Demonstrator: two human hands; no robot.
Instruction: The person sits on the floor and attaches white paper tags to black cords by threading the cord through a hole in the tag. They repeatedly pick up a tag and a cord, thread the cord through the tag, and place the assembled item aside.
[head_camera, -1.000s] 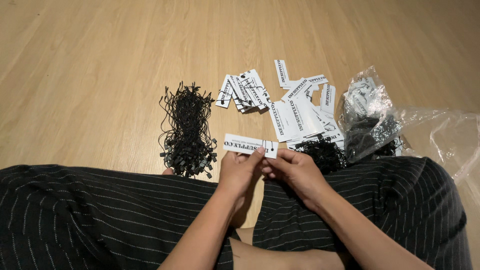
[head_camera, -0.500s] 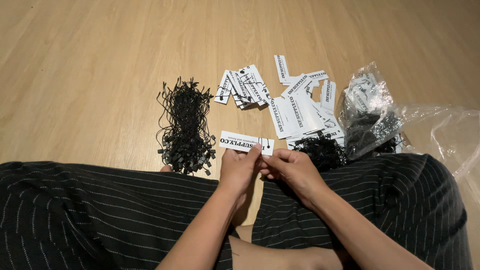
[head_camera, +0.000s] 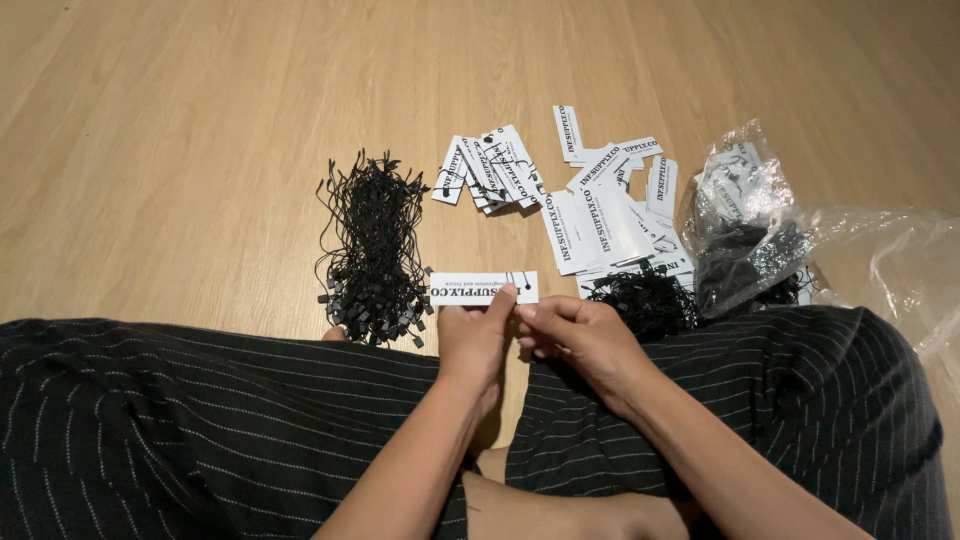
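Both hands meet just above the lap, over the wooden floor (head_camera: 180, 130). The left hand (head_camera: 472, 335) pinches the lower edge of a white paper tag (head_camera: 470, 288), which lies flat and lengthwise, its right end bearing a small punched hole. The right hand (head_camera: 580, 335) is closed with fingertips at the tag's right lower corner — it seems to hold a thin black string there, though the view is too small to be sure. Just left of the tag lies a bundle of black string loops (head_camera: 372, 245), stretched toward the far edge of the floor. Beyond the tag sit a small stack of tags (head_camera: 490, 170) and a larger loose pile of tags (head_camera: 610, 210). Near the right knee rests a second tangle of black strings (head_camera: 645, 300) — beside it a crumpled clear plastic bag (head_camera: 745, 215).
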